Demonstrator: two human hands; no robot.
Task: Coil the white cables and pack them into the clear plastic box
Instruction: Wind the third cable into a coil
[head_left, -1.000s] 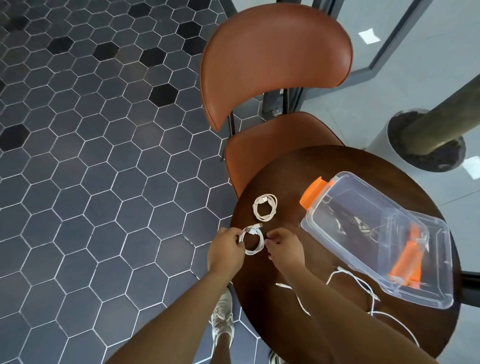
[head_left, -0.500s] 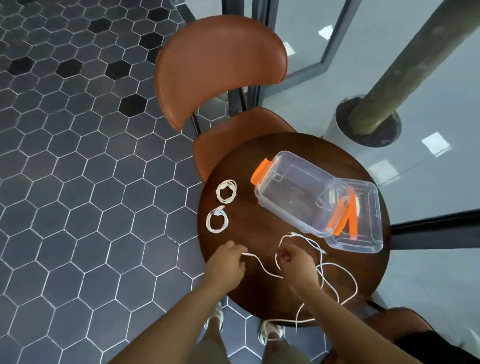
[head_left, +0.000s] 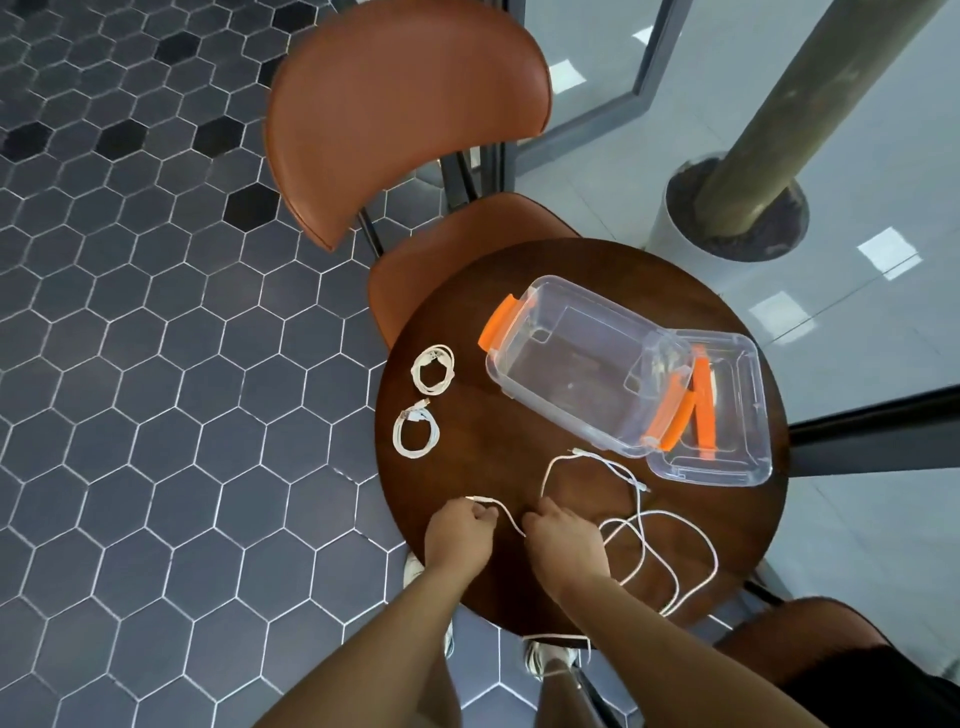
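Two hands at the near edge of the round worktop (head_left: 493, 467), both on one loose white cable (head_left: 508, 518). The left hand (head_left: 457, 535) has its fingers curled and pinches the cable just behind its plug end, which pokes out past the knuckles. The right hand (head_left: 563, 543) is also curled, seen from the back, and the cable runs into it on the thumb side. A short slack span hangs between the two.

To the right of the right hand, the remaining cable (head_left: 649, 545) sprawls in wide loops across the worktop, one strand over the near edge. Cannot tell whether this is one cable or several.

Two coiled cables lie at the left edge, well apart from the hands: the near coil (head_left: 415, 417) and the far coil (head_left: 435, 357), just beside each other.

The clear plastic box (head_left: 519, 382) sits open further back, orange latch (head_left: 497, 325) to the left, its right end overlapping the lid (head_left: 737, 457). No cable visible inside it.

Judged step: starting a third coil, packing not yet begun. The next move calls for the left hand to anchor the plug end while the right feeds even loops, drawing slack without snagging the tangle.
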